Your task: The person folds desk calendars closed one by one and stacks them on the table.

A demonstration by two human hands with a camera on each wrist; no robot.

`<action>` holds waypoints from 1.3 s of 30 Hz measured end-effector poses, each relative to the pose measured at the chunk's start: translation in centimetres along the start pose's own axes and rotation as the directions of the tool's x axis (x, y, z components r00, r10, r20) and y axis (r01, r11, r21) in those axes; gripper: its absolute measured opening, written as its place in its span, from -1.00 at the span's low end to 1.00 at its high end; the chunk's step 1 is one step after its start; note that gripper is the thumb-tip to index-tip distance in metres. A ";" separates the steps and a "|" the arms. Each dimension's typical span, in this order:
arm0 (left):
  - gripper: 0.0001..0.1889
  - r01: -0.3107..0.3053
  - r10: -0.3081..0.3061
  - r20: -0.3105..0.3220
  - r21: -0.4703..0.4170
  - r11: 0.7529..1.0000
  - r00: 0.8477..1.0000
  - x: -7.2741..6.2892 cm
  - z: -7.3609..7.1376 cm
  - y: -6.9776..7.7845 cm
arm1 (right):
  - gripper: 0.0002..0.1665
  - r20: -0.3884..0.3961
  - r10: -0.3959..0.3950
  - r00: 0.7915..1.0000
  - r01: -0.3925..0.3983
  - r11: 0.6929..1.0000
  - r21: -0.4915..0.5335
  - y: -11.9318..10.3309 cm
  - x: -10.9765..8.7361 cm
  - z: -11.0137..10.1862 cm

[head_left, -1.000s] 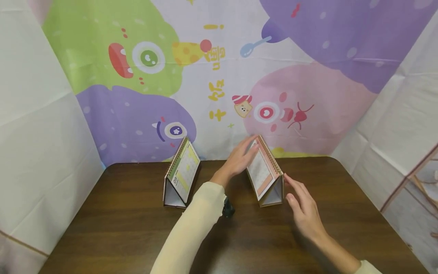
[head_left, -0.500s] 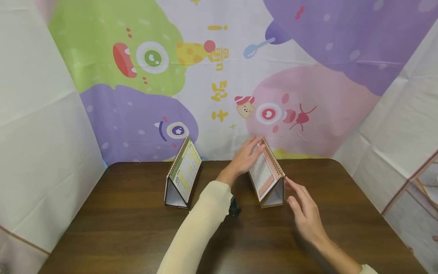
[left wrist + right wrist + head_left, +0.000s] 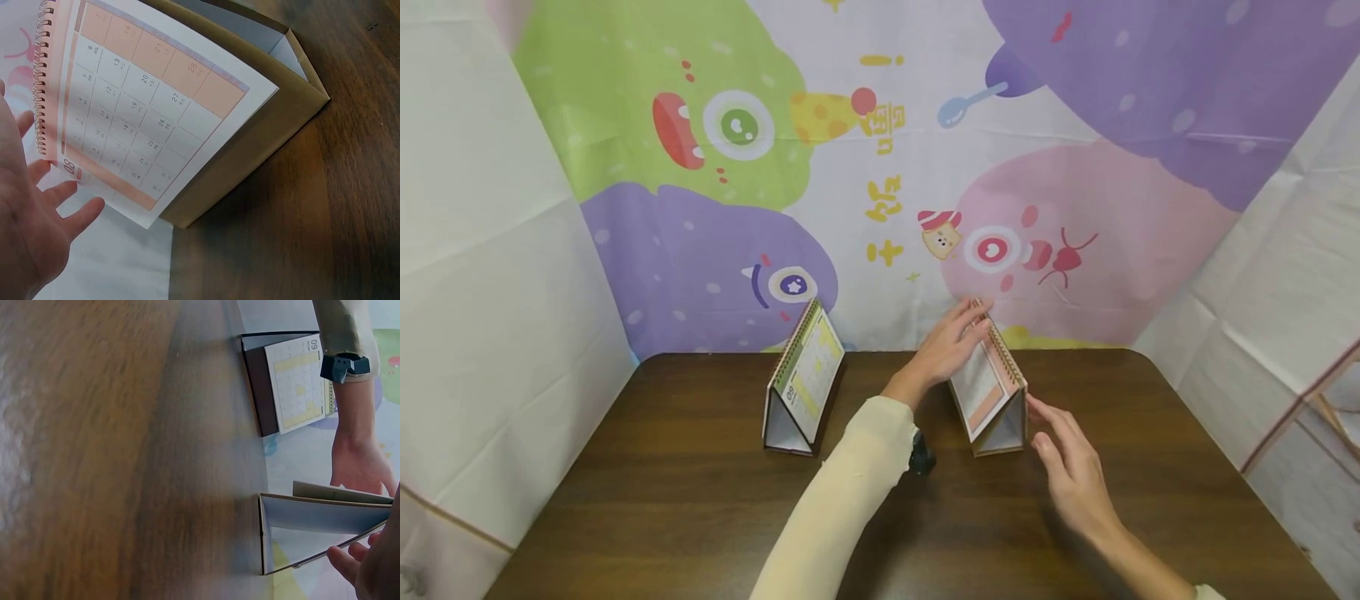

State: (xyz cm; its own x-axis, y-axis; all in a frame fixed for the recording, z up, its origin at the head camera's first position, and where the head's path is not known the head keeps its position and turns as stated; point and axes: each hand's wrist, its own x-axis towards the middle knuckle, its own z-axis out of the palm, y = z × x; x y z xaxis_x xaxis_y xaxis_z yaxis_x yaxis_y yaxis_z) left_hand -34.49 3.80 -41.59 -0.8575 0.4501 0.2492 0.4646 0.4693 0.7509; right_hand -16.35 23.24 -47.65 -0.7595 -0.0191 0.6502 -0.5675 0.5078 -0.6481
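A pink spiral-bound desk calendar (image 3: 983,392) stands like a tent right of the table's middle. My left hand (image 3: 947,346) lies along its far upper end, fingertips at the spiral binding and fingers fairly straight. In the left wrist view, the printed "08" page (image 3: 134,119) stands a little off the brown cardboard base (image 3: 244,140), the fingers beside its edge. My right hand (image 3: 1075,467) is at the near right side of this calendar, fingers extended, fingertips at or touching its back panel (image 3: 312,559). A green-and-yellow calendar (image 3: 808,379) stands farther left, untouched.
The dark wooden table (image 3: 700,517) has rounded far corners and meets a cartoon-printed backdrop (image 3: 880,317). White cloth walls (image 3: 497,250) rise on both sides. A dark strapped device (image 3: 345,367) sits on the left wrist.
My left hand has slid slightly right and farther over the pink calendar's top edge. My right hand keeps its place beside it. The whole head view has shifted a little.
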 end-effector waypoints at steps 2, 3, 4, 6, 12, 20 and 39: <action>-0.39 0.006 -0.006 0.006 -0.002 1.000 1.000 0.0 0.0 0.0 | -0.38 0.003 0.008 1.000 -0.008 1.000 0.006 0.0 0.0 0.0; -0.39 0.007 -0.007 0.009 -0.004 1.000 1.000 0.0 0.0 -0.1 | -0.38 0.004 0.012 1.000 -0.012 1.000 0.009 0.0 -0.1 0.1; -0.40 0.008 -0.008 0.010 -0.006 1.000 1.000 0.0 0.0 -0.1 | -0.38 0.004 0.015 1.000 -0.015 1.000 0.011 -0.1 -0.1 0.1; -0.40 0.009 -0.009 0.010 -0.012 1.000 1.000 0.0 0.0 -0.1 | -0.37 0.004 0.022 1.000 -0.022 1.000 0.017 -0.1 -0.1 0.1; -0.40 -0.001 0.001 0.007 -0.022 1.000 1.000 0.1 0.0 0.1 | -0.38 0.001 0.032 0.999 -0.032 0.999 0.018 -0.2 -0.1 0.0; -0.39 0.004 -0.004 0.015 -0.018 1.000 1.000 0.0 0.0 0.4 | -0.40 -0.008 0.040 0.999 -0.040 0.999 0.028 -0.1 -0.1 0.1; -0.39 -0.011 0.012 0.022 -0.024 1.000 1.000 0.0 0.0 0.1 | -0.46 -0.004 0.054 0.999 -0.054 0.998 0.045 0.0 -0.1 0.3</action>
State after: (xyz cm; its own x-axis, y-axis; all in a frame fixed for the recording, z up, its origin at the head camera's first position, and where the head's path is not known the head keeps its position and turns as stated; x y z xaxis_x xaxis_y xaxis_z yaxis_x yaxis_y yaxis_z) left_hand -34.43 3.82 -41.48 -0.8468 0.4725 0.2441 0.4686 0.4458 0.7626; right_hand -16.35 23.01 -47.82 -0.7881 0.0120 0.6155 -0.5392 0.4689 -0.6995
